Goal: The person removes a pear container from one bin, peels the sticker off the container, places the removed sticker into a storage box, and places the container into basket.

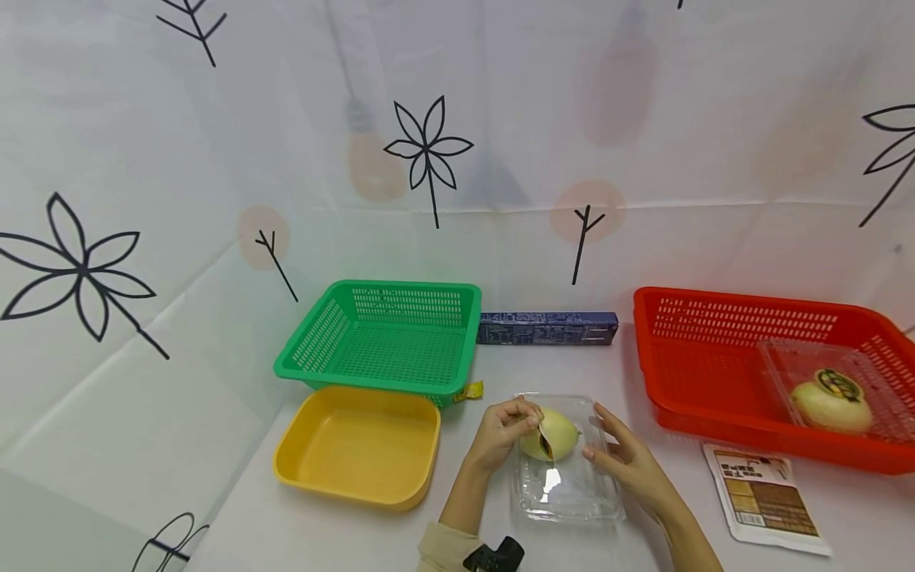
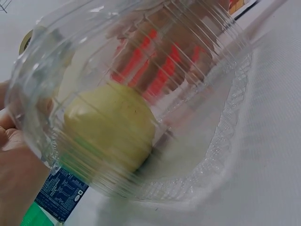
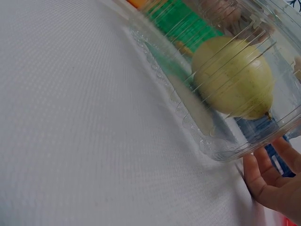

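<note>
A pale yellow-green, melon-like fruit [image 1: 561, 433] sits in a clear plastic box [image 1: 565, 500] on the table. My left hand [image 1: 493, 437] is over the box's left side, thumb and fingertips pinching the edge of a dark round sticker [image 1: 546, 447] that stands partly away from the fruit. At the box's right side, my right hand [image 1: 629, 461] holds the wall between thumb and fingers. Through the ribbed plastic, the fruit [image 3: 233, 77] shows a small stem end in the right wrist view. The right fingertips [image 3: 251, 169] meet the box's lower corner there.
A green basket [image 1: 465, 318] and a yellow tub [image 1: 343, 492] stand left. Behind the box lies a dark blue carton [image 1: 546, 329]. The red basket [image 1: 715, 425] at right holds another boxed fruit [image 1: 822, 409] with a sticker. A printed packet [image 1: 768, 500] lies before it.
</note>
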Available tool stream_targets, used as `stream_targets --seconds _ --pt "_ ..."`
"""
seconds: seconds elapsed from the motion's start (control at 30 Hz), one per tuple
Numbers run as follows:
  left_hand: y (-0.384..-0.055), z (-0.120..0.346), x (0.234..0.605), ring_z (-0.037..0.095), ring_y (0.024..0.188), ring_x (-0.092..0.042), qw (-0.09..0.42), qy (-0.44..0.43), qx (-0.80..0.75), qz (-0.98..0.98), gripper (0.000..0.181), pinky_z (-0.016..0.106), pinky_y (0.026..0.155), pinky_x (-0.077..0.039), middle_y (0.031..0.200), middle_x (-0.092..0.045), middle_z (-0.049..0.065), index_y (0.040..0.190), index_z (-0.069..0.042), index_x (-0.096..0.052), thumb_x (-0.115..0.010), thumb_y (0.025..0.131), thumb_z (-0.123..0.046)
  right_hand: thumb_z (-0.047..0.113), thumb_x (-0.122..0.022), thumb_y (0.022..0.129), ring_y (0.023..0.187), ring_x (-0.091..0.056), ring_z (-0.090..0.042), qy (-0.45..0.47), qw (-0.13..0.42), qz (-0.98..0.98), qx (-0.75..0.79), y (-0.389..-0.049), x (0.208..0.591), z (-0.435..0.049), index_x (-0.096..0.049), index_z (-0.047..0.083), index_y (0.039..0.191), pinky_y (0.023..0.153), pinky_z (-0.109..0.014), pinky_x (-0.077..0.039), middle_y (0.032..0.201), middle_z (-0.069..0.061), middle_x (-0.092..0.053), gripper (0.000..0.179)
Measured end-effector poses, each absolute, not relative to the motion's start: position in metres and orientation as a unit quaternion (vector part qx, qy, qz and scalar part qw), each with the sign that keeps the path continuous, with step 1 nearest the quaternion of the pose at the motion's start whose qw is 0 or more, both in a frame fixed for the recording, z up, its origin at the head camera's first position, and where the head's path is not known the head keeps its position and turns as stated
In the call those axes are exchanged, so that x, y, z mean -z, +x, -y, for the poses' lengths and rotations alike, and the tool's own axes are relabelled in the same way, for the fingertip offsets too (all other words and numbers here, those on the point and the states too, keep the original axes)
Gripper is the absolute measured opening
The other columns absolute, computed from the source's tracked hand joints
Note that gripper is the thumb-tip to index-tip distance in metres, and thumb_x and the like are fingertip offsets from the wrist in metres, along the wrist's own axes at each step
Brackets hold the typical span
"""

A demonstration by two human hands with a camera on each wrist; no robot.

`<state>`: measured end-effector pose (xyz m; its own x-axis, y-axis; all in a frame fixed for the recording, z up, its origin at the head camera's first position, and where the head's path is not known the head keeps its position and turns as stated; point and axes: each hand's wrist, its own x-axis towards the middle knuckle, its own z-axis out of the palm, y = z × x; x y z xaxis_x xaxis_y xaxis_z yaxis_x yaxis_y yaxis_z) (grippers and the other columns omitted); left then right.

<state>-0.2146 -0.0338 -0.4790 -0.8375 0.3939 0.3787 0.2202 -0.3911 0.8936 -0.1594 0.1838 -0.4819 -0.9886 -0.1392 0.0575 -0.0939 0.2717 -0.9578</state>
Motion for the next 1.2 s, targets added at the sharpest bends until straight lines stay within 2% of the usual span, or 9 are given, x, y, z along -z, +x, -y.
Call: stream_targets --seconds 0.07,0.13,0.27,0.6,0.73,0.83,0.93,1.03,1.2 --pt "-0.2148 0.0338 0.4790 0.005 0.090 -0.057 0.053 0.281 -0.783 -0.553 0.009 0.044 0.115 -0.008 0.084 -0.060 -0.009 0.076 0.011 -0.057 -0.054 0.085 0.011 0.011 -0.063 0.088 0.111 -0.050 -0.049 -0.071 0.021 -0.797 0.600 -0.1595 0.4816 -0.1838 -0.025 0.004 0.148 0.082 -0.041 -0.052 0.142 -0.034 -0.030 0.071" --pt "-0.2152 0.0337 0.4787 0.005 0.091 -0.056 0.050 0.285 -0.779 -0.557 0.015 0.043 0.115 -0.009 0.084 -0.060 -0.010 0.080 0.024 -0.049 -0.053 0.084 0.011 0.011 -0.063 0.088 0.110 -0.050 -0.048 -0.070 0.022 -0.797 0.600 -0.1593 0.4816 -0.1840 -0.024 0.004 0.148 0.080 -0.035 -0.052 0.142 -0.034 -0.029 0.071" --pt "-0.2158 0.0336 0.4788 0.004 0.092 -0.056 0.053 0.292 -0.780 -0.551 0.023 0.042 0.115 -0.009 0.085 -0.060 -0.012 0.085 0.032 -0.041 -0.051 0.084 0.011 0.011 -0.063 0.088 0.110 -0.051 -0.047 -0.070 0.020 -0.797 0.600 -0.1596 0.4813 -0.1839 -0.025 0.003 0.147 0.078 -0.030 -0.051 0.142 -0.034 -0.030 0.071" --pt "-0.2169 0.0325 0.4814 0.005 0.091 -0.055 0.054 0.295 -0.793 -0.530 0.029 0.045 0.114 -0.012 0.085 -0.060 -0.012 0.085 0.033 -0.038 -0.053 0.083 0.008 0.012 -0.062 0.089 0.111 -0.049 -0.047 -0.065 0.028 -0.794 0.604 -0.1601 0.4818 -0.1843 -0.024 0.004 0.148 0.081 -0.038 -0.052 0.143 -0.033 -0.028 0.071" --pt "-0.2172 0.0325 0.4819 0.005 0.092 -0.056 0.048 0.300 -0.795 -0.524 0.027 0.040 0.113 -0.018 0.087 -0.060 -0.012 0.085 0.034 -0.037 -0.051 0.084 0.011 0.012 -0.062 0.089 0.112 -0.048 -0.049 -0.065 0.029 -0.793 0.605 -0.1602 0.4817 -0.1843 -0.023 0.004 0.148 0.083 -0.045 -0.052 0.144 -0.033 -0.027 0.071" --pt "-0.2171 0.0328 0.4821 0.006 0.092 -0.056 0.047 0.306 -0.799 -0.515 0.021 0.041 0.113 -0.017 0.088 -0.060 -0.010 0.085 0.033 -0.038 -0.048 0.084 0.015 0.012 -0.062 0.089 0.112 -0.048 -0.049 -0.066 0.029 -0.793 0.604 -0.1600 0.4810 -0.1841 -0.023 0.004 0.148 0.083 -0.046 -0.052 0.144 -0.033 -0.027 0.071" --pt "-0.2167 0.0333 0.4823 0.007 0.093 -0.056 0.050 0.305 -0.807 -0.504 0.008 0.042 0.114 -0.015 0.089 -0.061 -0.009 0.079 0.019 -0.050 -0.048 0.085 0.014 0.012 -0.062 0.089 0.111 -0.049 -0.048 -0.068 0.027 -0.795 0.602 -0.1598 0.4805 -0.1838 -0.024 0.004 0.148 0.083 -0.044 -0.052 0.143 -0.033 -0.028 0.071" --pt "-0.2162 0.0337 0.4824 0.007 0.093 -0.057 0.055 0.300 -0.812 -0.497 0.013 0.035 0.113 -0.019 0.089 -0.062 -0.008 0.081 0.003 -0.058 -0.050 0.086 0.012 0.012 -0.062 0.089 0.111 -0.049 -0.048 -0.070 0.024 -0.797 0.600 -0.1594 0.4803 -0.1835 -0.025 0.003 0.147 0.083 -0.043 -0.051 0.143 -0.034 -0.029 0.070" --pt "-0.2161 0.0344 0.4833 0.008 0.094 -0.056 0.055 0.297 -0.811 -0.502 0.008 0.022 0.096 -0.040 0.090 -0.062 -0.009 0.080 0.006 -0.055 -0.052 0.087 0.009 0.011 -0.062 0.088 0.110 -0.050 -0.047 -0.071 0.020 -0.798 0.598 -0.1589 0.4802 -0.1829 -0.026 0.002 0.147 0.084 -0.041 -0.050 0.142 -0.034 -0.030 0.070"
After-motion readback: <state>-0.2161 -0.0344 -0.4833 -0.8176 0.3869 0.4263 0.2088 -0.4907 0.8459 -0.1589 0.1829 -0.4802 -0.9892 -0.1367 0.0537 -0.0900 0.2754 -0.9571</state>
